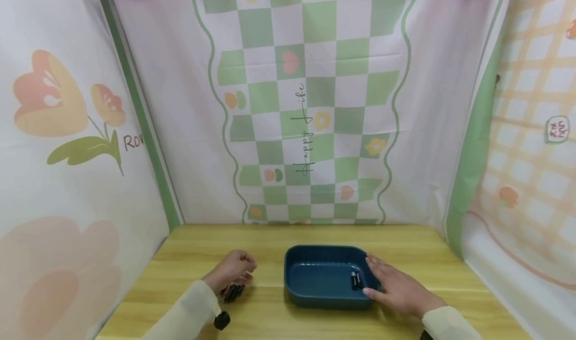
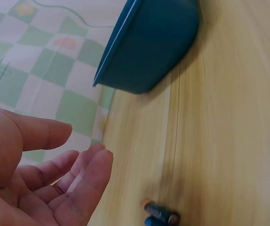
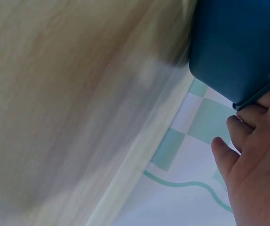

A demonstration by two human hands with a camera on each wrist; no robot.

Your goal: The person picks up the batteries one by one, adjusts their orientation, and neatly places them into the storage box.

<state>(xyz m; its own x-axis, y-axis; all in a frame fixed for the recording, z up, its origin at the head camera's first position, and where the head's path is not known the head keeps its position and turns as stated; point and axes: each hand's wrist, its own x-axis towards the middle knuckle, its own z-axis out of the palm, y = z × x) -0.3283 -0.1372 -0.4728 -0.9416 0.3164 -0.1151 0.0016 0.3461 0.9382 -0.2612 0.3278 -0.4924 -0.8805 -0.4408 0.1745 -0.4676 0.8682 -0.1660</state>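
A dark blue plastic bin [image 1: 330, 302] sits on the table. My right hand [image 1: 400, 287] holds its right end, the thumb over the near part of the rim and the fingers along the far part. In the right wrist view the fingers [image 3: 252, 115] reach over the rim. Inside the bin, near its right wall, lie small black batteries [image 1: 356, 280]. Left of the bin, my left hand [image 1: 231, 270] hovers with bent fingers and a gap between thumb and fingertips, holding nothing. Close below it, several dark batteries [image 1: 233, 293] lie on the table, partly hidden by the hand.
The wooden table [image 1: 265, 325] ends at the back against a hanging cloth [image 1: 315, 130] with green checks. Printed cloths also hang at the left [image 1: 67, 190] and right [image 1: 531, 180]. A small black object [image 1: 222, 320] is at the left sleeve's cuff.
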